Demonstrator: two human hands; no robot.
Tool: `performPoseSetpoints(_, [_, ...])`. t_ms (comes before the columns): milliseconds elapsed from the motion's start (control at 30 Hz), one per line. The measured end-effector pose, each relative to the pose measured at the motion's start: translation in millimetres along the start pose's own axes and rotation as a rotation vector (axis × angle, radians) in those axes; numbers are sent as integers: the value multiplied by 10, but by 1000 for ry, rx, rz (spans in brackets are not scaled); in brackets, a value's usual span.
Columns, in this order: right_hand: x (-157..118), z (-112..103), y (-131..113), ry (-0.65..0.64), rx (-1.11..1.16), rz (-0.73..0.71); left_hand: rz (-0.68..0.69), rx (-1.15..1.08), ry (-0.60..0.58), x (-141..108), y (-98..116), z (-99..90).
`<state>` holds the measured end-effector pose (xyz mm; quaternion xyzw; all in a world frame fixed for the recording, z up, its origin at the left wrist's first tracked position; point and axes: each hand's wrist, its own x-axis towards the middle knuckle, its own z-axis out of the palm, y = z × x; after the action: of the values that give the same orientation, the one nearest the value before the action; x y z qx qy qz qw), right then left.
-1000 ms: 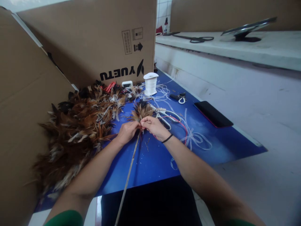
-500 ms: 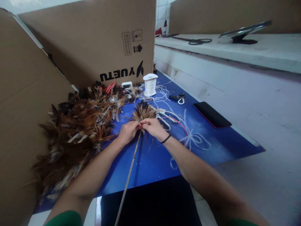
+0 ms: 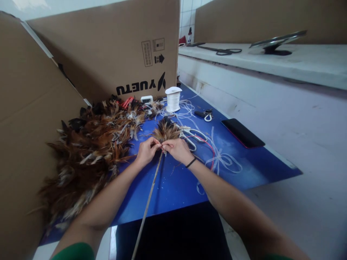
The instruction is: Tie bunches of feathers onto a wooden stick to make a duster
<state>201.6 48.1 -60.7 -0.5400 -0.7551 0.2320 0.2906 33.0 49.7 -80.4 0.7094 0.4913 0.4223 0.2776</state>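
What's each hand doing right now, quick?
Left hand: fingers closed in a pinch at the base of the feather bunch.
Right hand: fingers pinched there too; exact grip too small to tell.

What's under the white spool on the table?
Loops of pale ribbon lie around the base of the white spool, on the blue tabletop. Directly beneath, the spool hides everything, so I can't tell whether ribbon runs under it.
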Motion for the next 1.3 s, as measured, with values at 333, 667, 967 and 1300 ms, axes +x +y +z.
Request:
performPoseSetpoints(333, [-7, 14, 51, 4, -17, -57, -93, -135, -31, -10, 114, 32])
performPoseSetpoints(667, [-9, 48, 82, 19, 32, -71, -76, -99, -14, -13, 85, 34])
performPoseSetpoints(967, [-20, -9, -6, 32, -26, -49, -141, -208, 5, -24, 20, 43])
performPoseSetpoints(1300, [16, 59, 71, 45, 138, -31, -325, -508, -28, 0, 6, 58])
